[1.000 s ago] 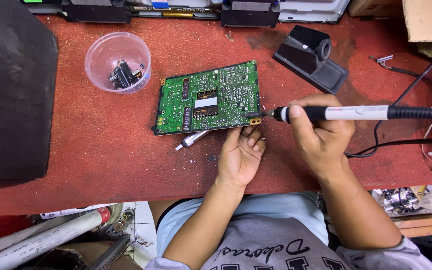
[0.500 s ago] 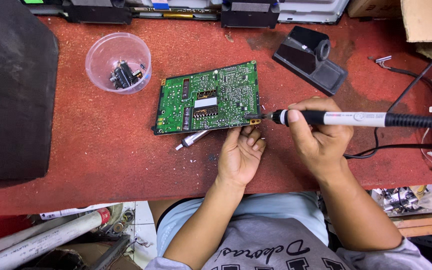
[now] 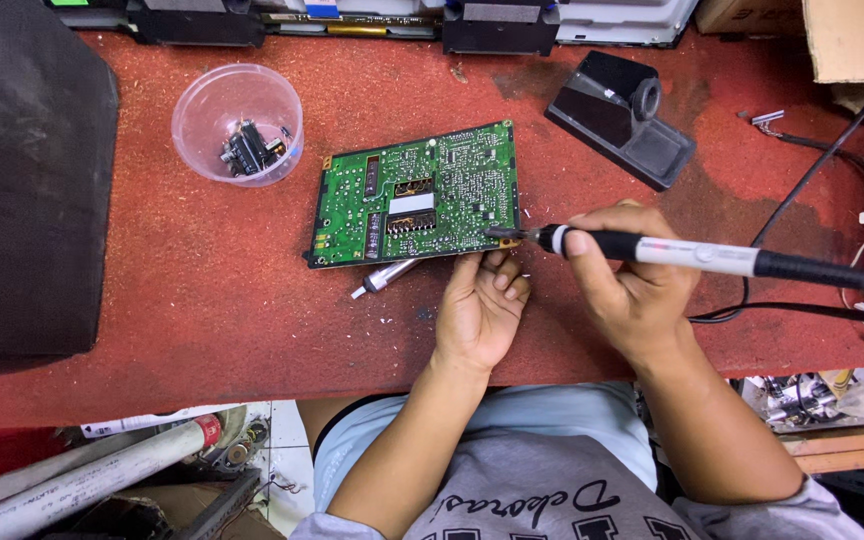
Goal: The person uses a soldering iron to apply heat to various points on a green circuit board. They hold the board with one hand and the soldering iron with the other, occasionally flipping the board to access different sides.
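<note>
A green circuit board (image 3: 417, 195) lies tilted on the red worktop (image 3: 202, 300). My left hand (image 3: 480, 310) rests at the board's near right corner, fingertips under its edge, holding nothing that I can see. My right hand (image 3: 627, 285) grips a soldering iron (image 3: 652, 250) with a black and white handle, its tip touching the board's near right corner. The iron's black cable (image 3: 822, 290) runs off to the right. A small metal pen-like tool (image 3: 384, 278) pokes out from under the board's near edge.
A clear plastic bowl (image 3: 237, 125) with small dark parts stands at the back left. A black soldering iron stand (image 3: 620, 115) sits behind the board. A large dark block (image 3: 27, 190) fills the left side. Boxes and equipment line the far edge; wires lie right.
My right hand has shifted the soldering iron slightly left, bringing its tip onto the board's corner. The left hand and board stay put.
</note>
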